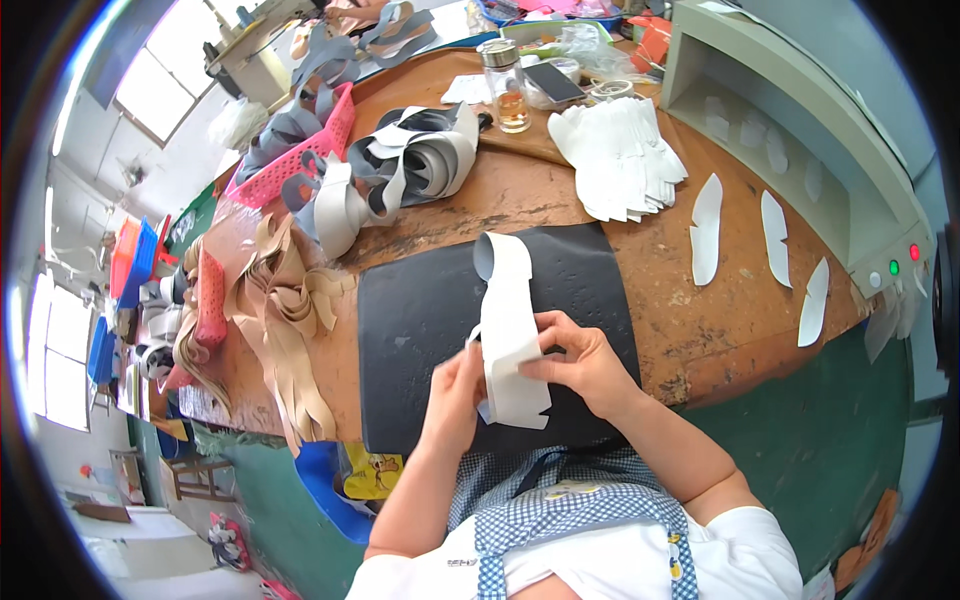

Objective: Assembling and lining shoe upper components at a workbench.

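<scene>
A long white strip of sheet material (512, 345), its far end curled over to a grey underside, is held just above a black mat (410, 330). From the right, my right hand (590, 365) pinches the strip's edge between thumb and fingers. My left hand (458, 392) grips the opposite edge, slightly blurred, with its fingertips partly behind the strip. A small pale flap shows beside the left fingertips; whether it is a separate piece I cannot tell.
Tan strips (285, 300) lie left of the mat, with grey-white rolled strips (420, 160) behind. A pink basket (290, 160), a glass jar (507, 90), a phone (553, 82) and stacked white pieces (620, 160) stand farther back. Single white pieces (706, 230) lie before a grey machine (850, 150).
</scene>
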{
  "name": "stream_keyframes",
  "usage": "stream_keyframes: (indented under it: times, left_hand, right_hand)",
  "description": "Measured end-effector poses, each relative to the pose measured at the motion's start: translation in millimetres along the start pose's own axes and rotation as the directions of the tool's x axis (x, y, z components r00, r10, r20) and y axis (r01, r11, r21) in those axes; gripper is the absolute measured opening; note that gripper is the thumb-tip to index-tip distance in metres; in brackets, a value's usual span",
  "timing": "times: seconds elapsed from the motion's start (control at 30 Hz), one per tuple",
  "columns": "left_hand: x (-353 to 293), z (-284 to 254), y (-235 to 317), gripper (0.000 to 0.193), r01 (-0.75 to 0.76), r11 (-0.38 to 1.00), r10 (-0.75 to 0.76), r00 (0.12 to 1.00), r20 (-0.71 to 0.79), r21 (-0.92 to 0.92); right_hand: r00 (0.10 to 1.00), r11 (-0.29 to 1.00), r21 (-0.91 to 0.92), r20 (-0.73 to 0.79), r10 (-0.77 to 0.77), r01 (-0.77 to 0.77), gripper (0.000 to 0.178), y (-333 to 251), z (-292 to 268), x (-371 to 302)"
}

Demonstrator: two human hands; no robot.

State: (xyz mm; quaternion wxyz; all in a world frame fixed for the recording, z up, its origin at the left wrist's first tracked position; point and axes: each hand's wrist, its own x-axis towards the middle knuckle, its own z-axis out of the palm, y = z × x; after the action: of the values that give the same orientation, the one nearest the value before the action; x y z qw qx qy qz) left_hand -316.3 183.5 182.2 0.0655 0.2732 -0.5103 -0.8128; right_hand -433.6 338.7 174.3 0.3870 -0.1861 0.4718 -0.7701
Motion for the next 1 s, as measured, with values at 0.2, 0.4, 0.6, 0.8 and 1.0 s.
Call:
stream_keyframes:
  times: [0.2,0.4,0.6,0.8,1.0]
  left_hand:
    - [50.1,9.5,39.7,0.025,-0.323,0.946,0.317,0.942,-0.114,-0.039]
    - [110.5,12.9,96.8,0.022,-0.411,0.783,0.399,0.908,-0.130,-0.466]
    - [96.3,-0.1,81.6,0.026,-0.278,0.662,0.496,0.859,0.128,-0.696]
    - [44.4,-44.6,-12.1,0.036,-0.188,0.945,0.150,0.976,-0.157,-0.268]
    - [-7.4,-26.6,13.6,0.055,-0.254,0.622,0.658,0.683,-0.319,0.741]
  right_hand:
    - [0.793,0.643,-0.505,0.152,-0.590,0.575,0.010,-34.3,10.5,-24.0]
    - [0.495,0.315,-0.542,0.225,-0.839,0.779,0.004,-77.9,12.4,-57.4]
    - [0.587,0.670,-0.566,-0.361,-0.725,0.480,0.008,-65.6,-9.7,-56.6]
    - [0.789,0.913,-0.285,-0.468,-0.399,0.293,0.019,-49.0,-27.0,-34.3]
    - [0.966,0.995,0.095,-0.253,0.050,-0.026,0.049,-36.7,-40.9,-20.5]
